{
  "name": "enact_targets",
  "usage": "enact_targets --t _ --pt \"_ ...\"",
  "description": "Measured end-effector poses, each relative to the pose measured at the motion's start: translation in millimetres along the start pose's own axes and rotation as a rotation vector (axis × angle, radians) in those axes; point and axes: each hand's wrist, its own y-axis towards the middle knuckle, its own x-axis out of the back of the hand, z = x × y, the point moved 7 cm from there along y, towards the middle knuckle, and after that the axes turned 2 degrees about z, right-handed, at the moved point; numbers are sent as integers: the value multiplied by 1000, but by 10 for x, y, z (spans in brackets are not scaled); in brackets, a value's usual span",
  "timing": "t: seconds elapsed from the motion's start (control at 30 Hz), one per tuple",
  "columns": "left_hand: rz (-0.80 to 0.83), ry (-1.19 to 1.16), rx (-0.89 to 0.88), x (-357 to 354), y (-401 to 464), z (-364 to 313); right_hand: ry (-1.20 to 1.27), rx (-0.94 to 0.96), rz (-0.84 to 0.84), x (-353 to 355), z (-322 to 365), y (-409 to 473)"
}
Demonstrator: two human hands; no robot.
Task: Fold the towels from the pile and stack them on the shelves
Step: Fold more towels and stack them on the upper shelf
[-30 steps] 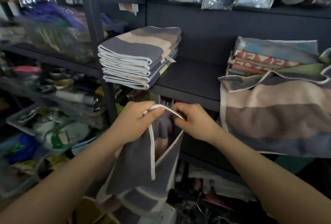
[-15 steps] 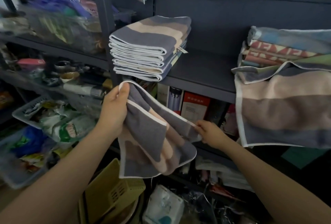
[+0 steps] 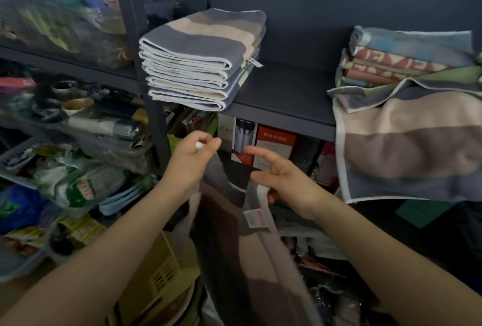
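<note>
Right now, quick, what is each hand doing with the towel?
Left hand: closed, pinching the white edge of the striped towel.
Right hand: gripping the towel's other edge with its lower fingers; forefinger and thumb stick out.

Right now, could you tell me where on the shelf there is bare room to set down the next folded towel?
The shelf is bare between the folded stack at its left end and the loose pile at its right, back to the wall. The stack top is also free. The pile end is crowded, with one towel draping over the front edge.
</note>
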Motion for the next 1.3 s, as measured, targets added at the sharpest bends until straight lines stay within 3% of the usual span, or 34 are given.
enact_targets --t 0.2,0.4,0.53,0.67,0.8,0.9,1.2,1.3 --pt "240 -41 -180 -286 -221 -326 50 49 23 -180 -85 110" --pt "382 69 -181 -386 -340 -182 94 12 -178 -60 -157 123" --pt "287 152 -172 -275 -267 -102 242 10 -262 -21 -213 93" --pt "170 -40 -19 -157 -222 47 207 55 -227 -112 -115 7" --pt "192 -277 78 -168 -259 66 27 157 -118 -255 46 -37" --pt "178 -297 83 -118 -233 74 -145 209 -137 -215 75 -38" --pt "-150 -267 296 323 159 648 -640 253 -289 29 90 -97" --pt "-186 -212 308 412 242 726 -496 208 -312 100 80 -160"
